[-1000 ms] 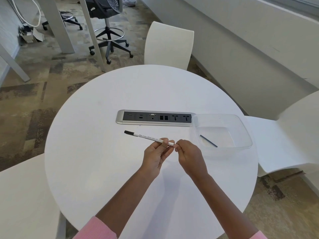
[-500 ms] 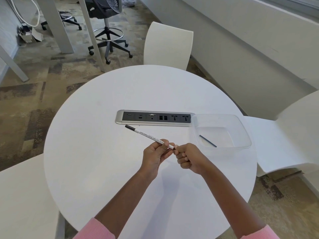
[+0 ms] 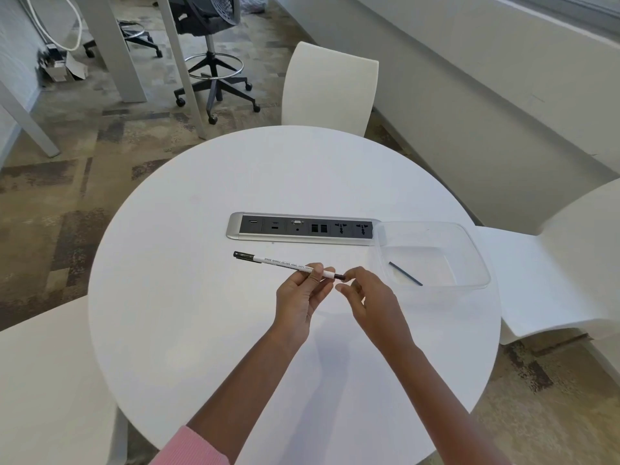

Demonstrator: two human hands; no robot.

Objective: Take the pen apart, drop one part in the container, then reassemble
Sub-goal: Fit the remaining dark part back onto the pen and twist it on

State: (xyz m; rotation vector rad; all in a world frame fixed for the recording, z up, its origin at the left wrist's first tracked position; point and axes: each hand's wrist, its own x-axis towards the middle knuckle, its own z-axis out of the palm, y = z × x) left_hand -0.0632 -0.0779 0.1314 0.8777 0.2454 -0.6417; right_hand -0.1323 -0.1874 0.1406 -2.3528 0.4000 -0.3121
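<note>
Between left hand (image 3: 302,293) fingers: white pen (image 3: 285,265), pinched near its dark tip. Right hand (image 3: 369,297) fingertips touch that tip, loosely curled. Beyond them, a thin dark part (image 3: 405,278) lies in the clear container (image 3: 469,243).

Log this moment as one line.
left hand: holds pen | right hand: fingertips at pen's dark end | thin dark part: in container | table
</note>
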